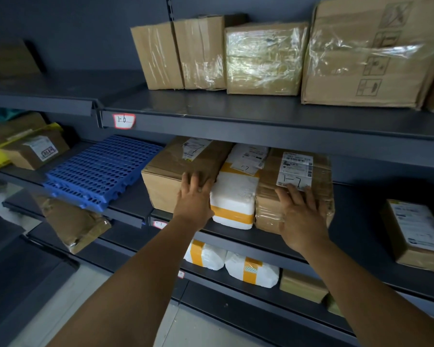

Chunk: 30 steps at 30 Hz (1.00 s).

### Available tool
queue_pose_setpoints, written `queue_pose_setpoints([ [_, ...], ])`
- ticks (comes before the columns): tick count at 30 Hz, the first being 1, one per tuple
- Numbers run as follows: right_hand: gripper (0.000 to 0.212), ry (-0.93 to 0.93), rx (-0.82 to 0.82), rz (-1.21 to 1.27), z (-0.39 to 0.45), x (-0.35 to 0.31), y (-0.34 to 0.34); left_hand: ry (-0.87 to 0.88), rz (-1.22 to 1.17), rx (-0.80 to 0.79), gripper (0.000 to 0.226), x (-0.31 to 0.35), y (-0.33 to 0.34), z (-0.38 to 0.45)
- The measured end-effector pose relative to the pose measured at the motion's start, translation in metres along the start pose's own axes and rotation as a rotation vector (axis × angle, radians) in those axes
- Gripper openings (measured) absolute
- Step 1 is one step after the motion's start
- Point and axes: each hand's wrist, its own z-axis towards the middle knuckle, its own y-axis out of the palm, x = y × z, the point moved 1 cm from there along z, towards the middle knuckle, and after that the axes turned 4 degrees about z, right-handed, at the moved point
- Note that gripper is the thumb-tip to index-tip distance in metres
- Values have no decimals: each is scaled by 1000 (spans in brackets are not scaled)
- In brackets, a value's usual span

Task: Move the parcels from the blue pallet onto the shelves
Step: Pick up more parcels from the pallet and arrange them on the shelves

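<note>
Two bare forearms reach up to the middle shelf [361, 209]. The left hand [194, 196] lies flat, fingers spread, on a matte cardboard box [171, 171]; the right hand [302, 216] presses open-palmed on a crinkly film-wrapped parcel [296, 176]. Between them sits a soft white foam package [236, 194] banded with orange tape. Left of the cardboard box rests the perforated blue pallet [100, 171]. Above stand taped cartons [261, 58].
</note>
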Motion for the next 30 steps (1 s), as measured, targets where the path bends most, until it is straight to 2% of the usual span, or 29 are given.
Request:
queue_pose_setpoints([
  [12, 84, -11, -19, -15, 8, -1, -2, 3, -86, 20, 67, -3, 0, 18],
  [20, 92, -25, -37, 10, 12, 2, -9, 6, -23, 4, 66, 1, -2, 10],
  [25, 97, -21, -22, -2, -6, 2, -23, 142, 30, 0, 78, 37, -11, -11],
  [30, 98, 24, -24, 48, -41, 15, -35, 286, -19, 31, 82, 94, -19, -36],
])
